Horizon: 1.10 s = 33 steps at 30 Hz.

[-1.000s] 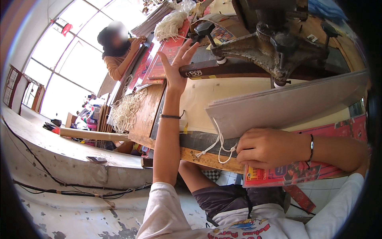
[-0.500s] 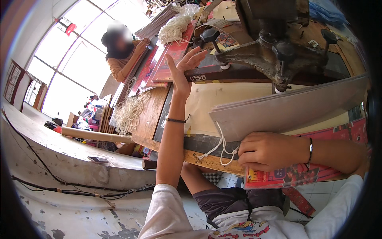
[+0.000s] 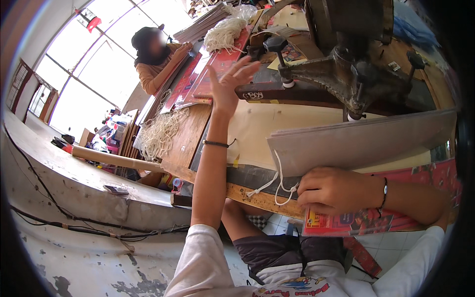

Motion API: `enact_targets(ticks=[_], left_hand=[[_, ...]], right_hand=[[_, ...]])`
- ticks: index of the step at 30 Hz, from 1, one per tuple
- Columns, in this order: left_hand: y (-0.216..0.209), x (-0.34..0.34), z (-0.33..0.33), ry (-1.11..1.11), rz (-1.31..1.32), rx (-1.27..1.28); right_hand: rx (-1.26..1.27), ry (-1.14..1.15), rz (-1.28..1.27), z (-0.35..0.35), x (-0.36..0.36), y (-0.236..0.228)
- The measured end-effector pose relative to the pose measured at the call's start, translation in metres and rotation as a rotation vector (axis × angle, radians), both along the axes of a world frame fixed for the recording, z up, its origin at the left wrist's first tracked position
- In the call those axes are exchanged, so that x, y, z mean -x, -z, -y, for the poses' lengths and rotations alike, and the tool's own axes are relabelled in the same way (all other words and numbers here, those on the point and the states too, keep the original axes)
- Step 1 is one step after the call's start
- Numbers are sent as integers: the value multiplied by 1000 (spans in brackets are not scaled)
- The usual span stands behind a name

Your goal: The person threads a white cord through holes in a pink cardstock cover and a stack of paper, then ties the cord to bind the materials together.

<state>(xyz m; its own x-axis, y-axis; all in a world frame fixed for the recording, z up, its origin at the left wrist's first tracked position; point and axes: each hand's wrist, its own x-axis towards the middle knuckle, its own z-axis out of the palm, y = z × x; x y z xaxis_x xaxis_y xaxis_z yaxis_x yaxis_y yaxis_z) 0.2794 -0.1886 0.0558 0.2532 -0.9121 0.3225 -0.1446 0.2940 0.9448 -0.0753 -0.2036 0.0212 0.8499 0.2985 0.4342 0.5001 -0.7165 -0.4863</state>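
Note:
My left hand (image 3: 231, 85) is raised over the far part of the workbench with its fingers spread and nothing in it. It is nearest to the end of a dark metal bar (image 3: 262, 93) beneath a heavy cast-metal press stand (image 3: 341, 74). My right hand (image 3: 332, 190) rests at the bench's front edge with its fingers curled; what they close on is hidden. Beneath that hand lies a red printed sheet (image 3: 321, 222) with a glossy surface. Grey sheets (image 3: 361, 146) in a layered stack slant up beyond it. A knotted white cord (image 3: 278, 183) hangs from their corner beside my right fingertips.
At the left of the bench is a pile of loose white cord (image 3: 161, 131), with another cord bundle (image 3: 225, 34) on red printed sheets (image 3: 225, 64). A co-worker (image 3: 153, 59) sits by the window. A phone (image 3: 116, 190) lies on the ledge.
The whole view has shifted slightly. My left hand stays raised and spread, with its fingers tilted a little differently. My right hand keeps its place by the cord.

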Motion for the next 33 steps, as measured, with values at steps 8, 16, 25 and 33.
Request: enact_targets(ticks=[8,16,25,33], left_hand=[[11,10,3,-82,-141,-97],[2,-1,-4,-76,-33,18],[4,9,3,1,-18,-5],[-4,-3,-1,-48,14,44]], right_hand=[[9,-3,36,0,-2,5],[2,0,-5,0,-2,1],[2,-4,-8,-1,-3,-2],[2,2,-27,0,-2,-2]])
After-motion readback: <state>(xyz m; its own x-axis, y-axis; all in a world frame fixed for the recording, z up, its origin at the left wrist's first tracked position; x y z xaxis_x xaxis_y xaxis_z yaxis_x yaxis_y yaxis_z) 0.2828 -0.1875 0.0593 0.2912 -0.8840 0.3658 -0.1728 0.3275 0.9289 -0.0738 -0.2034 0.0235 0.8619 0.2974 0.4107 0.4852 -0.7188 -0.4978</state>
